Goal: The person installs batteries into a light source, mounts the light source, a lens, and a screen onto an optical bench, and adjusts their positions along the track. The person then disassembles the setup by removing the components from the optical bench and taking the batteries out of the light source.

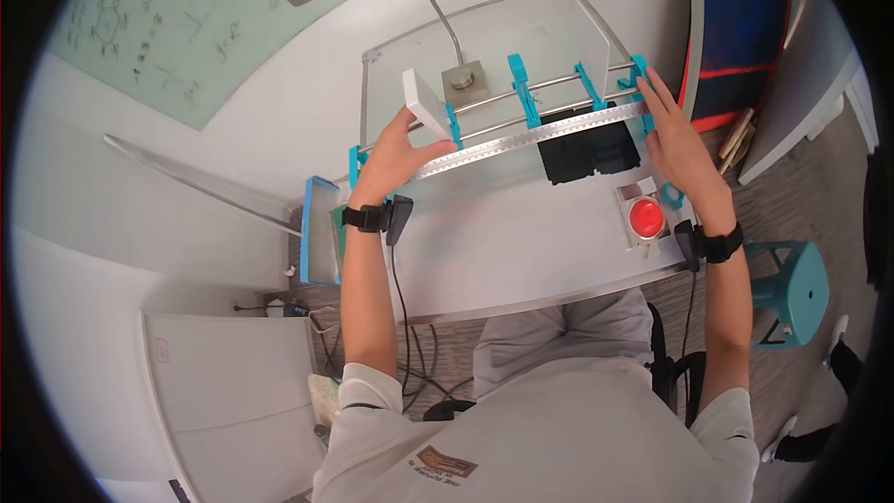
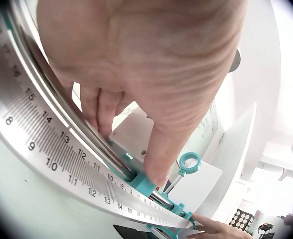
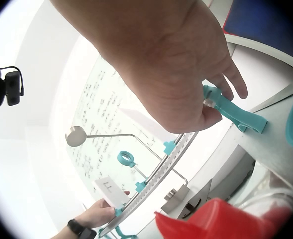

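Observation:
A rail bench of two metal rods with a metal ruler [image 1: 521, 139] along its front spans the table. At its left part, my left hand [image 1: 386, 166] grips a white block [image 1: 425, 104] on its teal slider [image 2: 142, 184]; the thumb presses the slider and the fingers reach behind the block. A letter F shows on the block in the right wrist view. My right hand [image 1: 684, 156] holds the teal end bracket [image 3: 242, 115] at the rail's right end, thumb and fingers around it. Between the hands stand a teal ring holder [image 1: 519, 70] and an upright white screen [image 1: 599, 54].
Behind the rail stands a lamp on a square metal base [image 1: 475, 84]. Black cloth [image 1: 591, 154] lies under the ruler. A red-topped object [image 1: 646, 218] and a teal ring [image 1: 672, 195] are near my right forearm. A blue box [image 1: 319, 233] stands left, a teal stool [image 1: 792, 293] right.

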